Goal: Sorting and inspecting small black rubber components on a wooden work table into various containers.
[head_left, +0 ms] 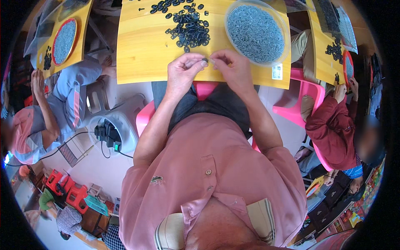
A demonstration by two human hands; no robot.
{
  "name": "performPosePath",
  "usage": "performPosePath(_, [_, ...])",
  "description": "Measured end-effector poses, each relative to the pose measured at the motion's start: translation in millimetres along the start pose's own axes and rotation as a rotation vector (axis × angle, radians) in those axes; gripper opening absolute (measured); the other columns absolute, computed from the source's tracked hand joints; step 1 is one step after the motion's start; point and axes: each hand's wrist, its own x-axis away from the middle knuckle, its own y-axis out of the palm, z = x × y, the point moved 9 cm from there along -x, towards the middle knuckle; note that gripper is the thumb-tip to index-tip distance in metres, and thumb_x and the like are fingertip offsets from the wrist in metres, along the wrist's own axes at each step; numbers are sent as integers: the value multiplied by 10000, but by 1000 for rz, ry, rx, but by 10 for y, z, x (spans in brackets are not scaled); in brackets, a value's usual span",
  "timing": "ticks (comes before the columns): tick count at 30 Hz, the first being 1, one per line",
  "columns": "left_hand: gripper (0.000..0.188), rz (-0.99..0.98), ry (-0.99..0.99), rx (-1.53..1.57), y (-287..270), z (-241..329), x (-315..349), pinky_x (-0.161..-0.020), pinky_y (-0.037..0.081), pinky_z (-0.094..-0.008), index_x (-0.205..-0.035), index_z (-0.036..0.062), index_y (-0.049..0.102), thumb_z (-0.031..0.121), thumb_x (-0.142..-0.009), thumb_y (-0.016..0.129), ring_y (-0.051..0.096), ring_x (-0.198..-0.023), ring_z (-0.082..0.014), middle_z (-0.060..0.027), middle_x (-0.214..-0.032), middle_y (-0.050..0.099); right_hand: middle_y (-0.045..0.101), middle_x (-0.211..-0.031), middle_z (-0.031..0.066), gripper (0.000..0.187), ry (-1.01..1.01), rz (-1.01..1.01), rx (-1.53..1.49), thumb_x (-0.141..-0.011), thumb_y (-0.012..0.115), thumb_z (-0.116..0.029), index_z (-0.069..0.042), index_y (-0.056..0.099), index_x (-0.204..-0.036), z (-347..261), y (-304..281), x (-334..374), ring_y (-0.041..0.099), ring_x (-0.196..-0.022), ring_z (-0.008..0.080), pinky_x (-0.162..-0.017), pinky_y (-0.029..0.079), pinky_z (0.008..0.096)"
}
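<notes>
My left hand point(180, 74) pinches a small black oval part point(204, 60) between thumb and fingertips, above the near edge of the yellow table point(141, 54). Close beside it, my right hand point(236, 71) has thumb and index finger pressed together at the part's right side. Whatever sits in that right pinch is too small to make out. Beyond my hands lies a heap of similar black parts point(191, 30), some with two holes, spread toward the far edge. A round clear tub point(273, 64) of small grey metal screws point(256, 34) stands right of the heap.
A white label point(277, 71) lies by the table's near right corner. Pink chairs point(302, 98) stand to the right. At left, a person works beside a red-rimmed tray point(75, 39) of grey pieces; another person in a dark red top point(331, 129) works at right.
</notes>
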Motion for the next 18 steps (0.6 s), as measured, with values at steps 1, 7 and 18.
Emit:
performPosePath(1, [140,0,-1,-1,-2,-1,1,-762,551,-240,-1004,-36,657,-51,-865,663,671,-824,-115,-80,-915,702,682,-781,36,122,-12,1,-1,-864,650,-46,9,688,-966,-29,-3,1,635,-699,83,-622,478,219])
performPosePath(7, [138,-9,-6,-18,6,-3,-8,-754,552,-242,-999,-33,659,-50,-862,667,670,-815,-112,-79,-908,702,675,-784,38,122,-38,-4,14,-860,653,-55,8,684,-960,12,13,-15,630,-705,81,-634,490,228])
performPosePath(18, [126,32,-9,-58,12,-17,37,-713,548,-244,-979,-43,672,-14,-858,690,665,-765,-114,-83,-855,707,659,-751,43,129,1,-71,39,-865,665,-95,12,668,-936,8,54,-34,599,-644,79,-582,466,239])
